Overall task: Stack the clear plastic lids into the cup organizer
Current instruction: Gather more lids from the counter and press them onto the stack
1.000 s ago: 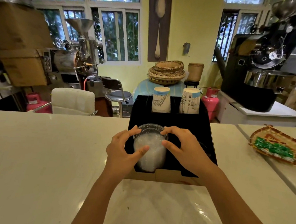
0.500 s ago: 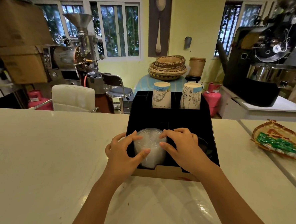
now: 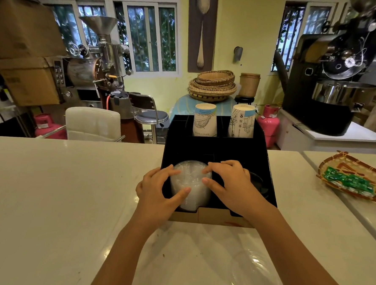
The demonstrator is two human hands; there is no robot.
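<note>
A stack of clear plastic lids (image 3: 191,184) sits in the front left slot of the black cup organizer (image 3: 217,148) on the white counter. My left hand (image 3: 157,193) holds the stack from its left side, thumb across the front. My right hand (image 3: 230,184) presses on the stack's right side and top, fingers curled over it. Two stacks of paper cups (image 3: 206,119) stand in the organizer's rear slots. A dark round lid (image 3: 258,184) shows in the front right slot, partly hidden by my right hand.
A crumpled clear plastic bag (image 3: 241,266) lies on the counter in front of the organizer. A woven tray with green packets (image 3: 352,181) rests at the right. Behind the counter stand a white chair (image 3: 93,123), coffee roasters and stacked baskets.
The lid stack has sunk lower into the front left slot, and both hands have followed it down. The camera has tilted slightly.
</note>
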